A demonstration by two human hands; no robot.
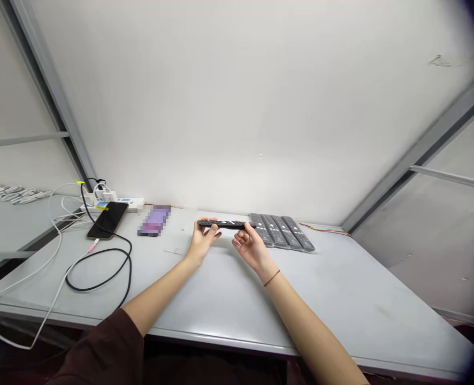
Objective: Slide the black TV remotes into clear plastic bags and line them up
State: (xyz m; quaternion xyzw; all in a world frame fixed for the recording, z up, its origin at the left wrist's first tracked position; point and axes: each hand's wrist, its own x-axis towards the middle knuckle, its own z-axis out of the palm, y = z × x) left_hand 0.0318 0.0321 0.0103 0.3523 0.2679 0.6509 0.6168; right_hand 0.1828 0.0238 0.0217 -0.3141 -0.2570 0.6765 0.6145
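A long black remote control is held level above the grey table, near its far edge. My left hand grips its left end with fingers curled round it. My right hand, a thin red band on its wrist, pinches the right end. Just to the right, a row of several black remote controls lies side by side on the table, touching one another.
A black phone lies at the left with a black cable looping toward me. A power strip with white chargers sits by the wall. A blurred purple object lies next to the phone. White cables trail off the left edge.
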